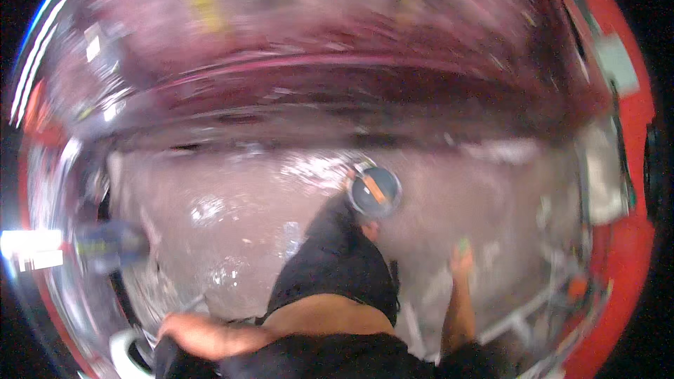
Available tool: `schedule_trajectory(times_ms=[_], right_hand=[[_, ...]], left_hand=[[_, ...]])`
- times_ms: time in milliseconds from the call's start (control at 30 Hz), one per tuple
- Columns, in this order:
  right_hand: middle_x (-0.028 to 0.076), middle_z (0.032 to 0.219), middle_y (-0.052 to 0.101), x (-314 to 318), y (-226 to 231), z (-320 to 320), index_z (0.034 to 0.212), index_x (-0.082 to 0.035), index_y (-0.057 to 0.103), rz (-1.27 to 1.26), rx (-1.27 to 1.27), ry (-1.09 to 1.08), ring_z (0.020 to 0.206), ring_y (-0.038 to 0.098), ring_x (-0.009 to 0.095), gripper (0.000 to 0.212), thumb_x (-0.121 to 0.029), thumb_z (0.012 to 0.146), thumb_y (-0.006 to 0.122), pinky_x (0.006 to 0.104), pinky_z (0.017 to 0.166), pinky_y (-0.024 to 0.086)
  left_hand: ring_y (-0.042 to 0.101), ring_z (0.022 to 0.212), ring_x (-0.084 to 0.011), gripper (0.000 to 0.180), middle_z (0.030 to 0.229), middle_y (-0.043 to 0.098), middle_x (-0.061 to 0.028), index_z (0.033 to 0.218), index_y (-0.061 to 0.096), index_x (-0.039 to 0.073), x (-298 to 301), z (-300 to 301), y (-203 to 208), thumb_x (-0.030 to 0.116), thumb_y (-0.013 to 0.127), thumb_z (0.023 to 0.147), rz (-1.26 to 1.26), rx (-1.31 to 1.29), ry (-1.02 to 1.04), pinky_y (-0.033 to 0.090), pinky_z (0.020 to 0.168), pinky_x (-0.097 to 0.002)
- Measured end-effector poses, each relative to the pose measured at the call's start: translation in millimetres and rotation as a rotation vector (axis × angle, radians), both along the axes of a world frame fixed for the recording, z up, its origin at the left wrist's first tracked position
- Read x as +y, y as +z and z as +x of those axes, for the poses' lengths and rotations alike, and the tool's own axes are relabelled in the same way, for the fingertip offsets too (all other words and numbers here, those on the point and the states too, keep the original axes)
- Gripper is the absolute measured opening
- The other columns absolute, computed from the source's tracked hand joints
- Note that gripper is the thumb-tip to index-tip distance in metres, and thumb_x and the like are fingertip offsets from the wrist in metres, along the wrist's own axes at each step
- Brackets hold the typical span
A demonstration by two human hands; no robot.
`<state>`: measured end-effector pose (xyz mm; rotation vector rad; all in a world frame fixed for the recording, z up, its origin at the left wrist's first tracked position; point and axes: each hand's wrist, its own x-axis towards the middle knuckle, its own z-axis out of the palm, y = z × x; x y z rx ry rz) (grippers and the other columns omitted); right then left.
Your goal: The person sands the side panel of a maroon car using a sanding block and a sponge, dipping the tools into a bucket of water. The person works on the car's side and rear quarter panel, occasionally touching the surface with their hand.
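Observation:
The whole view is smeared by motion. My right hand (461, 261) hangs low on the right, away from my body, with its fingers closed round a small green thing (463, 244) too blurred to name. My left forearm (210, 335) is bent across my waist at lower left, and its fingers are lost in blur and dark cloth. By my feet on the floor stands a round grey bucket (360, 200), with an orange-brown strip-shaped thing (373, 186) over its middle. Neither hand touches the bucket.
A glossy maroon car (316, 77) spans the far side in front of me. Underfoot, the pale floor (232, 238) has bright wet-looking patches. A dark blurred object (112, 245) stands at left, a white ring-shaped thing (126, 358) at lower left. A red wall (625, 253) runs along the right.

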<state>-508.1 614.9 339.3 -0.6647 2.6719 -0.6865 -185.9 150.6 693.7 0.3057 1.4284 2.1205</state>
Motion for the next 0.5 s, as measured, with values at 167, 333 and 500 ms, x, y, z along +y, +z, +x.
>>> schedule_trajectory(times_ms=[167, 333, 500], right_hand=[[0.024, 0.134, 0.066, -202.8, 1.1, -23.4, 0.141, -0.002, 0.055, 0.149, -0.304, -0.148, 0.13, 0.059, 0.044, 0.061, -0.042, 0.095, 0.066, 0.0499, 0.109, 0.047], [0.032, 0.126, 0.068, -280.0, -52.8, 31.3, 0.141, 0.004, 0.053, -0.042, -0.566, -0.296, 0.12, 0.064, 0.048, 0.071, -0.048, 0.096, 0.067, 0.0517, 0.105, 0.05], [0.037, 0.131, 0.063, -290.6, -111.6, 107.9, 0.145, 0.008, 0.048, -0.227, -0.736, -0.75, 0.127, 0.061, 0.049, 0.083, -0.055, 0.095, 0.067, 0.0512, 0.109, 0.047]], left_hand=[[0.068, 0.115, -0.0221, 0.039, 0.128, 0.073, -0.0125, 0.134, 0.066, 0.001, -67.3, 6.2, 34.9, 0.017, 0.067, 0.098, -0.039, -0.196, -0.083, 0.051, 0.104, -0.0378], [0.068, 0.115, -0.0223, 0.039, 0.128, 0.074, -0.0125, 0.134, 0.066, 0.002, -110.5, -15.0, 52.2, 0.018, 0.067, 0.098, -0.159, -0.419, -0.232, 0.051, 0.104, -0.0378], [0.069, 0.114, -0.0225, 0.039, 0.127, 0.074, -0.0124, 0.134, 0.066, 0.002, -164.5, 2.5, -53.6, 0.019, 0.067, 0.099, -0.482, -0.841, -0.406, 0.052, 0.103, -0.0378]])
